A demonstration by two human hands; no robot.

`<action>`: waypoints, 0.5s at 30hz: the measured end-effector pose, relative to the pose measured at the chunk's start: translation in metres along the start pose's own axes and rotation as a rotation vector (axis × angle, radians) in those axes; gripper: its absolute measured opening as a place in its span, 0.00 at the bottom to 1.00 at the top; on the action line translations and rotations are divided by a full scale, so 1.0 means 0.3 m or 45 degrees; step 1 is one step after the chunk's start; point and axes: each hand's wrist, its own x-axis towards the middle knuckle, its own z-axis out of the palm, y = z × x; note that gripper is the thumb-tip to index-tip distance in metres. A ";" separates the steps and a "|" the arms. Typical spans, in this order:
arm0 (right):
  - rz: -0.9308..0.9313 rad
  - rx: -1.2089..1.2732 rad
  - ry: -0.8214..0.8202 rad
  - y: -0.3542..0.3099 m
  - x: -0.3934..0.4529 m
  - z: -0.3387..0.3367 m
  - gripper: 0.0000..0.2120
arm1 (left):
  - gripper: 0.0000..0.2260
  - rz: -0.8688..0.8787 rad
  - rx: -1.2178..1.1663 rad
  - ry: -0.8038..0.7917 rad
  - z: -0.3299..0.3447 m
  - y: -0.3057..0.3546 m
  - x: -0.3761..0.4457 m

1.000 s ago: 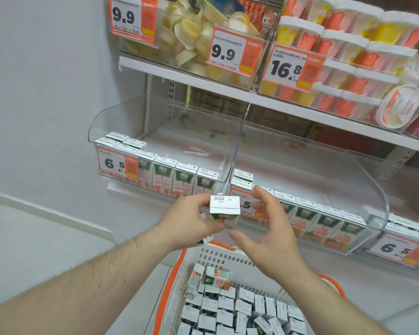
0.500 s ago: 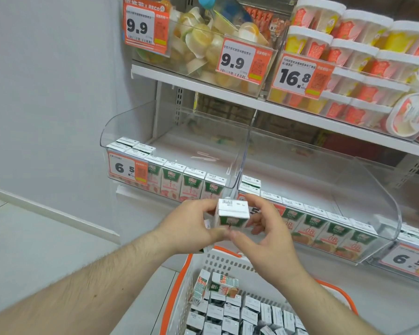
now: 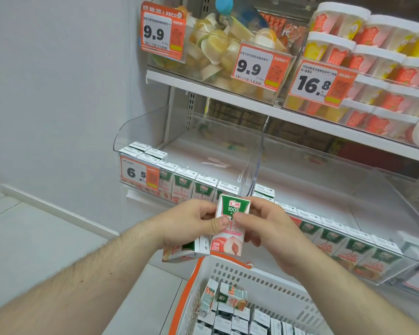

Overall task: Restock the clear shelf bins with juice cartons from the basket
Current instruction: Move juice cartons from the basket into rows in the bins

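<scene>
Both hands hold a small green-and-white peach juice carton (image 3: 229,228) upright, its printed face toward me, in front of the clear bins. My left hand (image 3: 191,224) pinches its left side and also holds more cartons (image 3: 182,251) underneath. My right hand (image 3: 264,226) pinches its right side with thumb on the front. The left clear bin (image 3: 155,122) has a front row of cartons and a short second row at its left end. The right clear bin (image 3: 397,206) has a front row too. The white basket (image 3: 264,284) below holds several cartons.
The basket has an orange rim and handle (image 3: 194,279). An upper shelf (image 3: 228,93) carries jelly cups and pudding tubs with 9.9 and 16.8 price tags. A 6.5 tag (image 3: 139,174) hangs on the left bin. A grey wall and floor lie to the left.
The carton was turned from top-up-toward-me to its printed front facing me. The view moved closer and lower toward the bins; more cartons now show under my left hand.
</scene>
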 end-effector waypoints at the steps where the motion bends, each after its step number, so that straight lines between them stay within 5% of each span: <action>1: -0.016 -0.045 0.005 -0.020 0.017 0.012 0.07 | 0.17 0.016 -0.017 0.055 -0.013 -0.004 -0.003; 4: -0.165 -0.065 0.140 -0.116 0.084 0.040 0.07 | 0.18 0.082 -0.095 0.497 -0.070 0.014 -0.013; 8: -0.411 -0.509 0.307 -0.262 0.241 0.089 0.13 | 0.24 -0.201 -0.240 1.200 -0.178 -0.007 0.000; 15: -0.015 -0.897 -0.013 -0.232 0.634 0.232 0.12 | 0.18 -0.377 -0.432 1.242 -0.243 -0.091 0.058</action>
